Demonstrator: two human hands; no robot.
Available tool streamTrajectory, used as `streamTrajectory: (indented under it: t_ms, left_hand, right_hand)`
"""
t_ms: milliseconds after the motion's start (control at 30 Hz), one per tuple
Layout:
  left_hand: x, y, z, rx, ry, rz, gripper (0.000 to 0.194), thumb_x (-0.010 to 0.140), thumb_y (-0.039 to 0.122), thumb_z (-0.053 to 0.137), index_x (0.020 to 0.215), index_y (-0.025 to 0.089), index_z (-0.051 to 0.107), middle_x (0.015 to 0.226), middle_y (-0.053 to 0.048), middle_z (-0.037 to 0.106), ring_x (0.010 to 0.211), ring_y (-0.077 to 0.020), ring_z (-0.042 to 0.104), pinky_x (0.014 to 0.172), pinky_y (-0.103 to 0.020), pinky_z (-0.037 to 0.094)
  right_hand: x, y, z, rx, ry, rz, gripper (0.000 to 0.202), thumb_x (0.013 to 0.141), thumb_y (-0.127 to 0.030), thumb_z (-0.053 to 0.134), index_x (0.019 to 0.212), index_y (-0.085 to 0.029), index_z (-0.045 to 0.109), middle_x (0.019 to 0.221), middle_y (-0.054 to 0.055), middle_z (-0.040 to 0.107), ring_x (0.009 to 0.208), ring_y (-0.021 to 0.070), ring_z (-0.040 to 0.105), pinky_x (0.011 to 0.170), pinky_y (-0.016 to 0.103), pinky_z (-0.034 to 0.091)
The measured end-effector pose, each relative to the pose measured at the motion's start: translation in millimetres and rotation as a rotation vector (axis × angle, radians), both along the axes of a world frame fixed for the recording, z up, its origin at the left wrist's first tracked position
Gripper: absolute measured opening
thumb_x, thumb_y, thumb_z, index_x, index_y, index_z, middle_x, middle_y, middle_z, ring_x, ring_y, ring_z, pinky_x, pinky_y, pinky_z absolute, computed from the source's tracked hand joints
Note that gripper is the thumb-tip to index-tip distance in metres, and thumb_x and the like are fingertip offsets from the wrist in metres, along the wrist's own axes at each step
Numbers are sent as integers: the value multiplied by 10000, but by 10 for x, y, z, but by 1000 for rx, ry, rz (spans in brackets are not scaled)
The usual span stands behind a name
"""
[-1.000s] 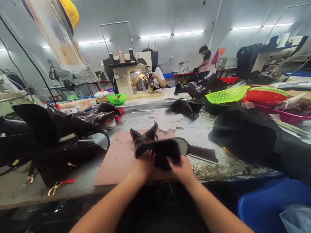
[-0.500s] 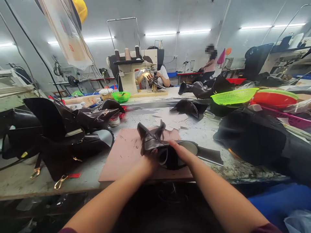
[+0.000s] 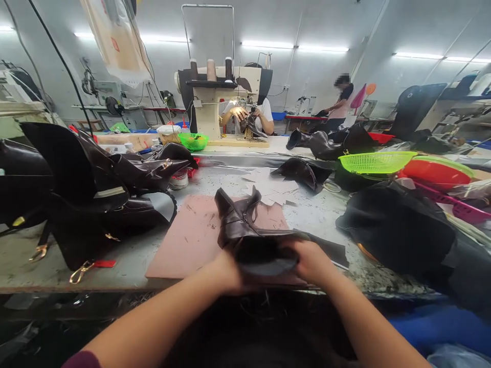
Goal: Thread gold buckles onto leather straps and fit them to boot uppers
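Observation:
A dark brown leather boot upper [image 3: 236, 222] lies across a pink cutting mat, its wide opening turned toward me. My left hand [image 3: 228, 271] grips the left edge of that opening; motion blurs its fingers, and some are hidden behind the leather. On the other side my right hand [image 3: 312, 258] is closed on the right rim, fingers curled into the opening. Under the right side of the upper, a flat dark strip [image 3: 332, 250] sticks out past my right hand. The pink mat [image 3: 184, 240] shows to the left of the upper.
Dark leather uppers with gold clasps [image 3: 82, 271] crowd the left. Paper scraps [image 3: 264, 184] and another leather piece [image 3: 301, 171] lie behind the mat. At right are a green basket [image 3: 376, 162] and black material [image 3: 395, 230]. A co-worker sews at a machine [image 3: 207, 102] opposite.
The boot upper's opening has turned toward me and widened. My right hand has moved down and right, from the top of the leather to the opening's right rim. The camera view has shifted slightly.

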State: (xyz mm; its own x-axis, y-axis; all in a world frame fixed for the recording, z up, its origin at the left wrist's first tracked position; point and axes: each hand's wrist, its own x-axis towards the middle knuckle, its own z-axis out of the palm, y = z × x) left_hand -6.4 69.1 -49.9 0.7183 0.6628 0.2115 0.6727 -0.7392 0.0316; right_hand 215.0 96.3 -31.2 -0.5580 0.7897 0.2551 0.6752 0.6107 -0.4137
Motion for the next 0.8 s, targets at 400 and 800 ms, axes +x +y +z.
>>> streamTrajectory:
  t_ms: [400,800]
  left_hand:
    - [178,-115,-51,-139,147,11,1051,644,773,442,1365,26,272,1365,-260,352,1283,-368,289,1061,-482,205]
    - [31,-233,139,-131,231,5,841,588,627,668,1193,64,509,1314,-230,439,1209,-345,403,1026,-441,286]
  right_hand:
    - [273,132,-142,-255,228,-193,218,586,-189,473,780,-181,572,743,21,641,673,178,589,597,251,446]
    - [-136,16,-349,-155,270,-329,222,754,-292,434,868,-155,566,899,109,566,821,237,538,723,339,414]
